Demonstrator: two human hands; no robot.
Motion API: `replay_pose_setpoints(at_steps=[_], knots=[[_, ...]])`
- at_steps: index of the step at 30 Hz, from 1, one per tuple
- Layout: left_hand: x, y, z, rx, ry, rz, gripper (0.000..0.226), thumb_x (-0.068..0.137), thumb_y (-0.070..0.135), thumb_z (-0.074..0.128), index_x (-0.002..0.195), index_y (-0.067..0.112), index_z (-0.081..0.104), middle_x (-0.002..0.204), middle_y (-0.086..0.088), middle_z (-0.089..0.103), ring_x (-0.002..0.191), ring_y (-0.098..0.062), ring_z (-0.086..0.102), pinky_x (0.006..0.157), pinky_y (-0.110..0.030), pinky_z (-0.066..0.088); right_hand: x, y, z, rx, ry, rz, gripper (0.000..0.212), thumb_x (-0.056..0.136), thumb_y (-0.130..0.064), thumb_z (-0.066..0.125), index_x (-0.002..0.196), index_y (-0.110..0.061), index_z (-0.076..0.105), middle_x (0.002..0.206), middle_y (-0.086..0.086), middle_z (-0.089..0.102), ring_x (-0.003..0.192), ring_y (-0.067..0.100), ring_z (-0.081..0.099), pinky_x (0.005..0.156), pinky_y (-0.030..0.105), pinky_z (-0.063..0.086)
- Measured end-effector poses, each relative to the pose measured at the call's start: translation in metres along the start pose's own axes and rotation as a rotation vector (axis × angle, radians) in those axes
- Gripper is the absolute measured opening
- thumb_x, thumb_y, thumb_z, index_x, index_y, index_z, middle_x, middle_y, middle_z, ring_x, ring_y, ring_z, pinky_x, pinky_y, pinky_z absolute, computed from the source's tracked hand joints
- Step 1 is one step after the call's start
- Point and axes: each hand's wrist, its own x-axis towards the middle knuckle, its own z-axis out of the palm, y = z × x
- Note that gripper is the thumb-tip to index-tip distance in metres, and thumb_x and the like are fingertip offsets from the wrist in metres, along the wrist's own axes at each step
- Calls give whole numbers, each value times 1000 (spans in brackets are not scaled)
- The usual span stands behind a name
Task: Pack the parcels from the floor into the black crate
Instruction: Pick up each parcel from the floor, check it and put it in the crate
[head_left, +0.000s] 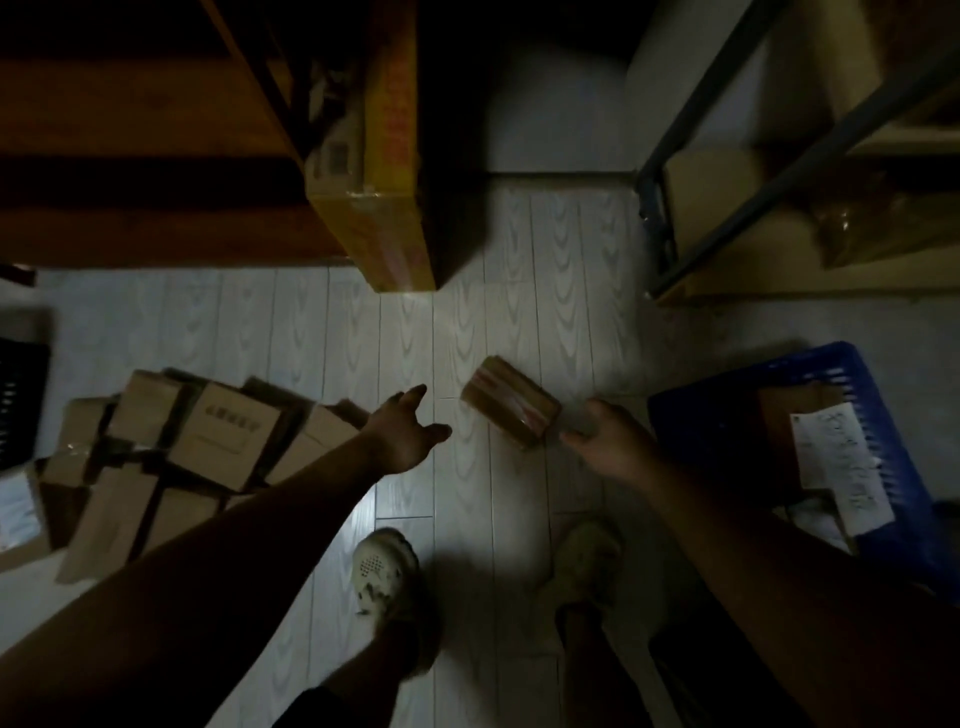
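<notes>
We hold one small parcel (511, 401) in our right hand (608, 441), above the pale plank floor (415, 332) and between our two hands. The right fingers (574, 439) are closed on its near end, pinching the short edge, while the rest of the box sticks out forward and to the left, tilted. Our left hand (405, 434) is spread, fingers apart and empty, reaching toward the parcel but not touching it.

The parcel looks like a brown carton wrapped in clear tape with red-printed bands. We judge it light, since one hand carries it by an end, and stiff enough to keep its shape. The glossy tape could be slippery, so a grip across the two broad faces, thumb on one and fingers on the other, near the middle, would be surer than the end pinch.

The pile of parcels (171, 457) lies on the floor at our left. At the left edge of the view there is a dark slatted thing (18, 395) that may be the black crate; the light is too poor to be sure. A blue crate (883, 431) sits at our right.
</notes>
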Motion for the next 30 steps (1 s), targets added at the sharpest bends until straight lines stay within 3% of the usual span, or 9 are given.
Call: replay_pose_setpoints(at_steps=[3, 8, 11, 17, 20, 23, 24, 27, 30], knots=[[62, -10, 37, 5, 46, -12, 78, 90, 41, 56, 150, 17, 13, 156, -11, 17, 142, -28, 22, 115, -38, 21, 64, 39, 21, -5, -29, -4, 50, 94, -30, 57, 138, -11, 43, 133, 9, 54, 112, 21, 55, 81, 23, 41], [156, -26, 97, -13, 76, 15, 77, 90, 40, 56, 150, 16, 15, 156, -9, 18, 143, -26, 20, 115, -37, 19, 166, 106, 66, 69, -12, 11, 53, 90, -33, 62, 135, -13, 44, 118, -3, 53, 92, 11, 49, 65, 21, 42], [212, -34, 125, -49, 97, 34, 77, 89, 38, 58, 150, 16, 15, 156, -10, 19, 143, -27, 21, 114, -37, 22, 227, 137, 101, 170, -18, 69, 63, 84, -39, 68, 136, -17, 41, 126, 4, 57, 96, 15, 57, 75, 29, 52], [307, -45, 149, -324, 136, 117, 84, 82, 30, 69, 147, 10, 21, 148, -14, 35, 133, -34, 39, 107, -42, 39, 307, 164, 154, 500, 59, 221, 97, 83, -45, 67, 151, -33, -2, 145, 14, 37, 118, 35, 51, 78, 40, 49], [337, -50, 159, -494, 30, 108, 86, 76, 33, 74, 144, 10, 26, 133, -15, 51, 107, -28, 59, 84, -37, 55, 328, 172, 177, 378, 226, 182, 86, 80, -55, 63, 146, -25, 17, 128, 11, 49, 109, 31, 55, 80, 40, 50], [353, -51, 169, -332, -1, 142, 46, 84, 36, 66, 117, 6, 56, 92, -10, 66, 68, -14, 59, 53, -18, 44, 335, 175, 189, 323, 319, 108, 47, 79, -50, 66, 113, -24, 46, 96, -2, 58, 88, 20, 62, 65, 29, 52], [356, -52, 171, -309, 24, 157, 38, 85, 34, 65, 111, 6, 60, 85, -6, 65, 66, -14, 58, 51, -17, 41, 334, 172, 187, 319, 334, 91, 39, 80, -48, 67, 106, -23, 51, 89, -4, 59, 82, 15, 62, 58, 22, 48], [351, -49, 159, -334, 67, 146, 44, 82, 34, 69, 116, 11, 51, 101, -8, 63, 71, -12, 56, 48, -13, 42, 330, 160, 168, 283, 332, 37, 27, 85, -39, 67, 101, -19, 57, 77, -10, 54, 63, 0, 50, 43, 8, 31], [331, -40, 132, -465, 102, 121, 49, 82, 35, 69, 119, 24, 38, 100, -6, 58, 75, -15, 56, 55, -24, 47, 323, 134, 141, 316, 327, -14, 48, 84, -40, 68, 121, -14, 52, 96, -1, 56, 80, 11, 54, 54, 16, 42]])
